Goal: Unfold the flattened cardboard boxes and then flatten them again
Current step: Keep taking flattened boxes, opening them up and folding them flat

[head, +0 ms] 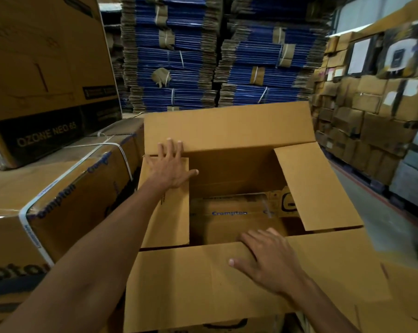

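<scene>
Crowding box (229,131): strapped cartons (59,186) left, blue stacks (193,56) behind. Left hand (171,167) flat on side flap (173,219), right hand (270,260) flat on near flap (188,284).

The box (227,131) is plain tan, with blue lettering on the brown card (229,222) inside it; the left bundle (59,188) is brown with blue lettering and white straps (95,152), the carton (47,56) above it brown with a black band, the rear stacks (179,56) blue-and-brown striped, and the right cartons (371,126) brown with white labels (358,55).
</scene>
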A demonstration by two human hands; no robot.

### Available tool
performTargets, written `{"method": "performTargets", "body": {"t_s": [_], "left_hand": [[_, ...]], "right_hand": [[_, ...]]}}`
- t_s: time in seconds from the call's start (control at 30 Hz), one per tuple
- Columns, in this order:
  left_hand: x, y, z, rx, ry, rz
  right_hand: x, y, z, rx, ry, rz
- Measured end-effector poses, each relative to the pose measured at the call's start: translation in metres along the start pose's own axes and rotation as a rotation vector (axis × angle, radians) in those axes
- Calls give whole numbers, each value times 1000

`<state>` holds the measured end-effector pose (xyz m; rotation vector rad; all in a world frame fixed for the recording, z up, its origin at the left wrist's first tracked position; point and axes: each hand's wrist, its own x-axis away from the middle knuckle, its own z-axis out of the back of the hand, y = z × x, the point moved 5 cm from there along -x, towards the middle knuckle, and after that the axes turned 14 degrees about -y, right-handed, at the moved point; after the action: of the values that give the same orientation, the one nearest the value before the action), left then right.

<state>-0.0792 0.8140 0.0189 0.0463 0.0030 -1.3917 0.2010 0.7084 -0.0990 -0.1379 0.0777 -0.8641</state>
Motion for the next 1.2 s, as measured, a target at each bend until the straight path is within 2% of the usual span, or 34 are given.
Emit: {"method": "performTargets", "body": {"t_s": [0.27,0.33,0.53,0.73,0.93,1.0,1.1,1.13,1.2], "left_hand": [[3,-23,-37,-21,-286,142],[11,-29,-49,-44,-256,171],[47,-17,-58,14,-208,197],[64,-4,-11,431,-139,96],[99,-31,35,752,100,89],[116,-54,34,982,142,96],[153,-82,20,1477,243,106],[164,-89,13,1568,304,109],[177,-98,-10,1593,393,158]], "right_hand": [[-18,2,11,22,137,-9],[-23,4,10,35,110,-12],[-31,8,7,78,182,-1],[-33,10,8,111,126,-32],[-36,11,18,83,183,-43],[-39,11,20,81,177,-48],[-38,12,16,98,206,-38],[-37,12,15,104,221,-33],[-37,12,14,98,247,-29]]}}
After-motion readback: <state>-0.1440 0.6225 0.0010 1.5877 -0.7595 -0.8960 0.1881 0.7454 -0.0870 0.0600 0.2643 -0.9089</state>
